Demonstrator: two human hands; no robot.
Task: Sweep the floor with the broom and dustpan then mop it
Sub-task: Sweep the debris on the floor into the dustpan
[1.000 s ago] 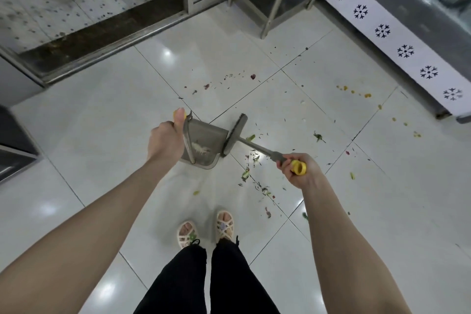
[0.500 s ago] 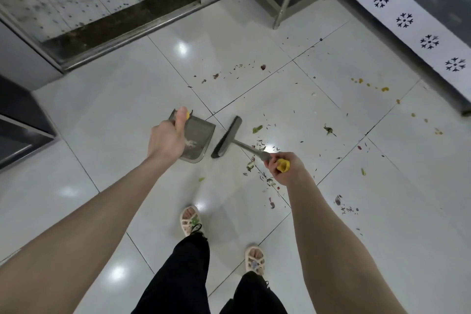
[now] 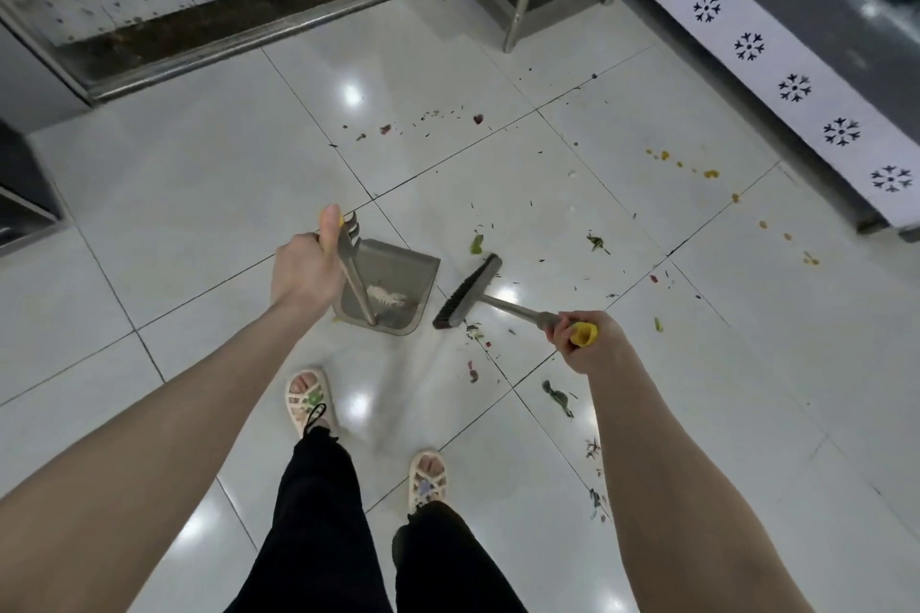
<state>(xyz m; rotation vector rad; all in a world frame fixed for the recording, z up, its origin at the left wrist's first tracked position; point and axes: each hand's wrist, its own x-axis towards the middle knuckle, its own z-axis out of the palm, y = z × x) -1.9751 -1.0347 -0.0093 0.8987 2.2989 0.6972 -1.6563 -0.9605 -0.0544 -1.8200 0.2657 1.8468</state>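
"Broom (image 3: 470, 289) — where is it sitting?"

"Its head is hanging low over the floor (image 3: 199, 194) at one o'clock from the feet (image 3: 308, 396), just beside the right wall of the dustpan (image 3: 398, 264). Whether the bristles are touching the tiles I cannot tell. The right hand (image 3: 582, 343) is curling every finger tight round the yellow end of the handle, probably gaining the longest reach."

"And the pan?"

"It is sitting at twelve o'clock, its mouth seemingly facing away from the feet, toward the dirt lying ahead. The left hand (image 3: 303, 271) is clenching the upright handle, thumb lying along its yellow top, likely steadying the pan against the broom's push."

"Is anything lying inside?"

"A pale scrap (image 3: 381, 296) is resting by the back wall, near the handle's foot."

"How is the sweeping getting on?"

"Barely halfway, I am guessing. Leaf scraps (image 3: 557, 396) are trailing from one round to four o'clock, yellow crumbs (image 3: 709, 173) are dotting the tiles at two, and dark specks (image 3: 478, 118) are lying further off at twelve. Mopping is waiting its turn."
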